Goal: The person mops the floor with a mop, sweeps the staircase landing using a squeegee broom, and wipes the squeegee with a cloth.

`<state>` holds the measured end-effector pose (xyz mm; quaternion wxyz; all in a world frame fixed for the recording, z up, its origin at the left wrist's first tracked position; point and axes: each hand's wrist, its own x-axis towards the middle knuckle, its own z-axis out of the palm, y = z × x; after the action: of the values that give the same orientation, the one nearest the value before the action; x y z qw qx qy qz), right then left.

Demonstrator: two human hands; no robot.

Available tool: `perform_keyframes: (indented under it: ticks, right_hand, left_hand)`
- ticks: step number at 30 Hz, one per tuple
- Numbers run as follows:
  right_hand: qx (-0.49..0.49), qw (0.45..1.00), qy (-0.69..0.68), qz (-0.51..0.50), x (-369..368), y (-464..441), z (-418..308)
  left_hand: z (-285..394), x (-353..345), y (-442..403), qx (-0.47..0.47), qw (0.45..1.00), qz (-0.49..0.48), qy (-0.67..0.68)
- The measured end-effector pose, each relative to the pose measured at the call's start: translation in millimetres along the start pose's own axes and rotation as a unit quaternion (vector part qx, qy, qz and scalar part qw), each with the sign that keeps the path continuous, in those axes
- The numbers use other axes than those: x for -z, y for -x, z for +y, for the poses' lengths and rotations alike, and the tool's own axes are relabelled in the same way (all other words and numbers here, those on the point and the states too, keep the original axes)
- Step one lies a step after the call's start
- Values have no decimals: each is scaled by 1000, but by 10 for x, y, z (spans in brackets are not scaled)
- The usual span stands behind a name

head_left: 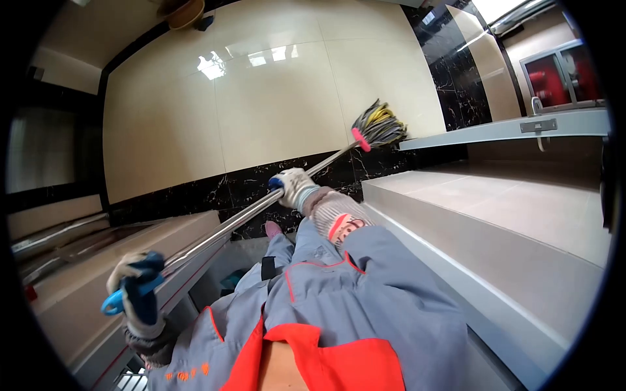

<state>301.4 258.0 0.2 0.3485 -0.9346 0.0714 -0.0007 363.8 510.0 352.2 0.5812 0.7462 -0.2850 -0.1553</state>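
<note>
Your left hand (138, 280) grips the mop (254, 210) by its blue end (113, 304) at your side; your right hand (291, 185), arm stretched forward, clasps the pole (218, 235).

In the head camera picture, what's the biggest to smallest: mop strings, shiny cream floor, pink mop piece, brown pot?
1. Shiny cream floor
2. Mop strings
3. Brown pot, counting only the part showing; the picture's edge cuts it off
4. Pink mop piece

One mop (228, 227), two gloved hands (138, 277) (293, 186), one brown pot (180, 13) and one cabinet (566, 77) with two panes (546, 81) (580, 72) show.
</note>
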Motion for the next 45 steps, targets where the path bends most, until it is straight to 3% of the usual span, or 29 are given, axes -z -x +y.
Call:
perform_keyframes:
  ticks: [4,6,7,9,11,13,16,19,22,24,26,28,30,32,34,37,42,45]
  right_hand:
    - [49,990,-103,-87,393,-75,-830]
    - [52,947,-189,-254,635,-264,-1221]
    - [103,934,-211,-271,717,-294,-1358]
    - [175,917,-240,-265,854,-242,-1680]
    - [172,912,-257,-268,1133,-207,-1935]
    - [146,914,-249,-285,1403,-223,-2053]
    - [164,937,-131,-279,1878,-289,-2031]
    - [142,971,-123,-149,1948,-272,-1815]
    - [119,990,-75,-6,1466,-438,-1428]
    - [83,996,-32,1,1393,-466,-1170]
    - [2,997,2,-81,1465,-436,-939]
    - [-66,995,10,-71,1147,-401,-538]
    - [-97,991,18,-90,864,-389,-47]
    - [-133,990,24,-47,674,-213,286]
    - [-196,967,47,-156,688,-58,460]
    - [-233,959,24,-159,679,-20,473]
    - [-238,958,-56,-152,1037,-53,53]
    - [-186,967,-90,-149,1358,-165,-257]
  left_hand:
    - [552,356,-18,-48,999,-7,-13]
    - [945,652,-67,-48,999,-1,0]
    - [1021,1004,57,-26,981,171,-87]
    - [1225,1255,51,-11,928,333,-167]
    - [1570,1212,-190,-115,980,141,-84]
    - [1873,1180,-373,-211,976,-58,0]
    - [1972,1350,-328,-218,975,-14,-31]
    - [1618,1746,-364,-195,980,24,-35]
    - [885,1895,-520,-145,989,33,-9]
    - [437,1692,-690,-118,992,40,18]
    - [83,1278,-848,-133,991,-14,29]
    - [-184,927,-803,-77,996,-16,47]
    - [-196,348,-805,-75,995,-61,24]
    - [-129,-185,-875,-40,994,-82,57]
    - [-262,-408,-959,-90,981,-165,-37]
    - [-227,-525,-1097,-73,975,-212,-2]
    - [-198,-142,-1343,-94,983,-148,45]
    - [-197,346,-1464,-107,982,-112,108]
